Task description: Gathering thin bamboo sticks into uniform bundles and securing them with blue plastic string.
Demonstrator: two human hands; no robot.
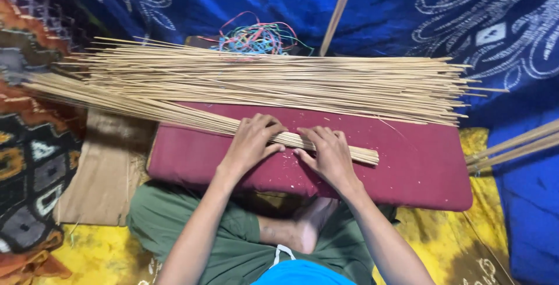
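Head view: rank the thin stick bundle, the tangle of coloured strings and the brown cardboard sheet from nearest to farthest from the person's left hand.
1. Thin stick bundle: under the left hand, touching it.
2. Cardboard sheet: to the left, beside the red cushion.
3. Coloured strings: at top, beyond the big stick pile.

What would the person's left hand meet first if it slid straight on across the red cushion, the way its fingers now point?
The left hand rests on a small bundle of sticks, fingers pointing away and rightward. Past a strip of red cushion, it would probably first meet the large pile of thin sticks.
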